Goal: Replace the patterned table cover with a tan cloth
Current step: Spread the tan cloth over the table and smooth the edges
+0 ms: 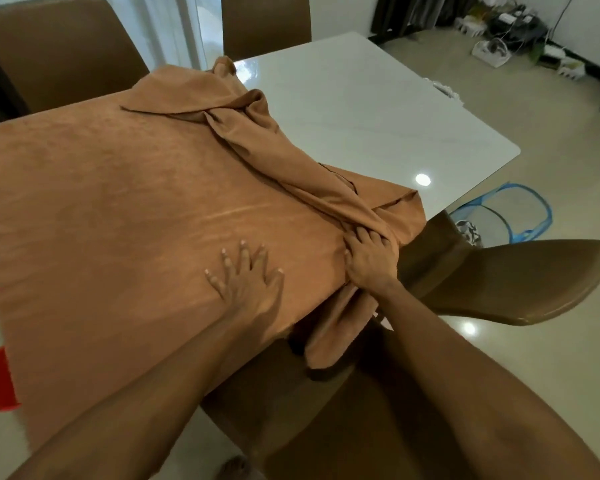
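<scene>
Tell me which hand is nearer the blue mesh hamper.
Right. The right hand grips bunched tan cloth at the table edge toward the hamper; the left hand presses the cloth flat, farther away.

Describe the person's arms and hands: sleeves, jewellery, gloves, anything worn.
No sleeve shows: both arms are bare as far as the frame reaches. The left hand and the right hand wear no gloves, and no ring, watch or bracelet is visible on either. The fingernails look short and unpainted.
</scene>
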### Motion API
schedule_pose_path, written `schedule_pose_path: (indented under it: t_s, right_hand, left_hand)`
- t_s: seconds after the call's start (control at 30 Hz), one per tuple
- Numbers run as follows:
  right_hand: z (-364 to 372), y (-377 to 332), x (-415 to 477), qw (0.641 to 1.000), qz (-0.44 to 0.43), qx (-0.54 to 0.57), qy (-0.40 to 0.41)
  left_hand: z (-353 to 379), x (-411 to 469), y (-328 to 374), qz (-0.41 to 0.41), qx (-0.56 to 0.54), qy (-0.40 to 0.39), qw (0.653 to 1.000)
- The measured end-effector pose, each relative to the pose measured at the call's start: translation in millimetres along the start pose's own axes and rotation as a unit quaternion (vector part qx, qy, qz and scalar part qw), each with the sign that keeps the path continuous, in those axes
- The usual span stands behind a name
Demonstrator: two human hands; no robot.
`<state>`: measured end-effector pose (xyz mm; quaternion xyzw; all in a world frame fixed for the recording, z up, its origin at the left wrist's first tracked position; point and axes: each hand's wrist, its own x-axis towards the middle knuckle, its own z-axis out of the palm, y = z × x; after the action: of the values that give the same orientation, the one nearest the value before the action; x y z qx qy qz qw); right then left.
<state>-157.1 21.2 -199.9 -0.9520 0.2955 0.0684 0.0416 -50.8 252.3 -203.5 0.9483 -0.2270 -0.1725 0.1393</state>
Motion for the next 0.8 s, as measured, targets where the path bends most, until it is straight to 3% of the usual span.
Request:
schedule_pose_path:
  t_s: [0.13,0.3,0.43,0.6,0.73,0.8]
  right_hand:
    - [-10,47,21,0.997,0.045,0.043,-0.038]
    - [10,81,15,0.993,-0.101,0.056,0.0]
    - [6,134,19,0.986,-0.124,0.095,0.058]
    - [-14,193,23,0.939,-0.244,0.226,0.082]
    - [-30,215,53,0.935,-0.194,0.287,0.083]
    - [-38,216,78,0.94,-0.211,0.261,0.052]
  left_hand:
    - [11,2,3,-0.014,0.043,0.013,0.999]
    - [19,4,7,-0.049,0.09,0.03,0.994]
    - [19,13,4,-0.078,0.119,0.02,0.99]
    - [26,16,61,-0.175,0.101,0.022,0.979]
    - [36,24,152,-0.086,0.065,0.054,0.993]
    - [47,37,189,-0.059,0.029,0.071,0.995]
